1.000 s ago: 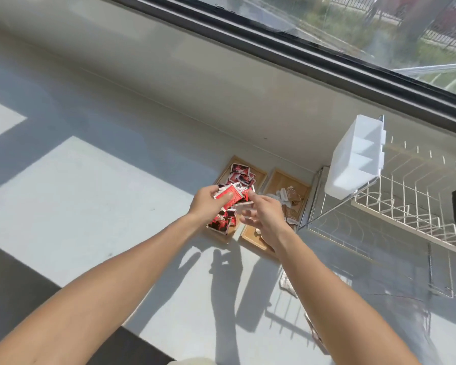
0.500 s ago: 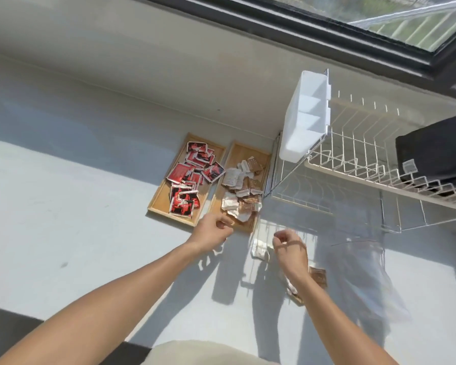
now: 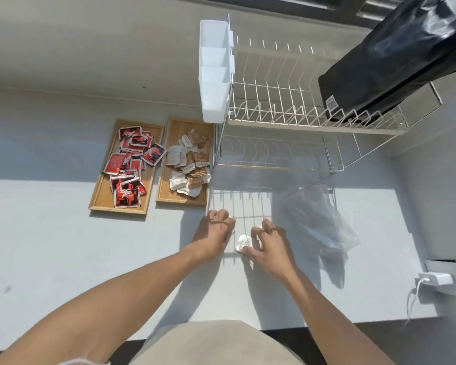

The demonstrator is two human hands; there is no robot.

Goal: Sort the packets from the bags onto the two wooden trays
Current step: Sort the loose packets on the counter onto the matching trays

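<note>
A small white packet [image 3: 242,243] sits on the pale bench [image 3: 50,246], right under the right hand [image 3: 270,246]. That grip is spread loosely, fingers bent down over the packet with the thumb touching its near edge, so it's touching the packet, but I can't tell if it's actually pinched yet. The left hand [image 3: 213,230] is just to the left of it, knuckles up, fingers curled under into a loose fist on the bench. Something pale peeks out at its fingertips, but it's too small to say if that grip has hold of anything.

Ahead of the left hand are the two wooden trays, side by side and nearly touching. The right tray [image 3: 181,197] has a heap of white and brown packets [image 3: 190,164], the left tray [image 3: 103,196] a pile of red and black packets [image 3: 131,164], one of them hanging over the edge towards the other tray.

Just right of the right hand there's a clear plastic bag [image 3: 324,227] lying crumpled on the bench. Beyond both hands stands a white wire dish rack [image 3: 287,111] with a white plastic caddy [image 3: 213,69] hooked on its left end and a black bag [image 3: 395,54] resting on its top tier. Off to the far right, a white charger [image 3: 436,279] is plugged in with its cable hanging down.
</note>
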